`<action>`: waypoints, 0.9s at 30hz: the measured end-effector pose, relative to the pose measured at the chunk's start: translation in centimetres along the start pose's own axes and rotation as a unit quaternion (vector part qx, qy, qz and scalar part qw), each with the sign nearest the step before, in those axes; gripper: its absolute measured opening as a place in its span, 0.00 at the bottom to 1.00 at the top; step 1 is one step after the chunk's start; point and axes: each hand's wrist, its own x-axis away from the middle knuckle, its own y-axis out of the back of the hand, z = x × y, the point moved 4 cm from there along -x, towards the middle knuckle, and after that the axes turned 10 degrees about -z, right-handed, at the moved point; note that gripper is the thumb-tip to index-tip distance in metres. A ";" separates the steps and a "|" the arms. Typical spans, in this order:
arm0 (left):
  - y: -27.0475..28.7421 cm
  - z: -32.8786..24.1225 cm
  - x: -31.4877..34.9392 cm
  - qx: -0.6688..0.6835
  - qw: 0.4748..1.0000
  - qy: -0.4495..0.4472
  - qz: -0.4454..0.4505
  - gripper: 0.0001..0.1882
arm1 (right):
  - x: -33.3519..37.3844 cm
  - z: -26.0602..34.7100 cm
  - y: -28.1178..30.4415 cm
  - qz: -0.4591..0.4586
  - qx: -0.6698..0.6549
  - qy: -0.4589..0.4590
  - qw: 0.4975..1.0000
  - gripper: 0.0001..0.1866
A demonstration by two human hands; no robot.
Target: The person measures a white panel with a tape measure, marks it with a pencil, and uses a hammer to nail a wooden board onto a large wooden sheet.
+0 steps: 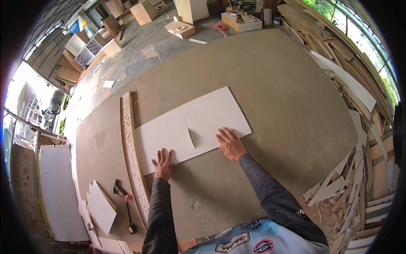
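Note:
Two flat white panels lie edge to edge on a large brown-grey work board, the left panel (163,127) and the right panel (215,112). A thin seam runs between them, with a shadow widening toward its near end. My left hand (164,165) rests with spread fingers on the left panel's near edge. Across the near edge of the right panel lies my right hand (230,144), fingers stretched out over the white surface. Neither hand grips anything. Against the left panel's left end runs a long narrow strip (132,156) with raised wooden edges and a dotted middle.
Left of the strip lie a black-and-red hand tool (121,190), a tape measure (132,228) and white offcuts (101,207). Stacked boards and scraps (338,186) border the right side. Wooden boxes (144,12) and a tool-topped crate (242,22) stand at the far side.

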 end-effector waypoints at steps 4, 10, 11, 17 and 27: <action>-0.1 0.6 -1.4 0.001 1.000 -0.001 -0.002 0.42 | -1.3 -0.5 -0.5 -0.006 -0.006 -0.003 1.000 0.27; -0.6 1.6 -3.2 0.005 1.000 -0.007 -0.012 0.42 | -2.4 -1.7 -1.8 0.005 -0.019 -0.013 1.000 0.29; -0.6 1.6 -3.7 0.006 1.000 -0.008 -0.011 0.42 | -2.3 -2.4 -1.7 -0.001 -0.003 -0.032 0.999 0.29; -0.4 2.7 -7.2 0.006 1.000 -0.010 0.001 0.42 | 2.9 -5.0 1.9 -0.012 0.072 -0.121 0.990 0.30; -0.7 4.1 -15.7 0.029 0.997 0.068 0.014 0.39 | 10.0 -2.5 6.4 -0.011 0.114 -0.208 0.971 0.35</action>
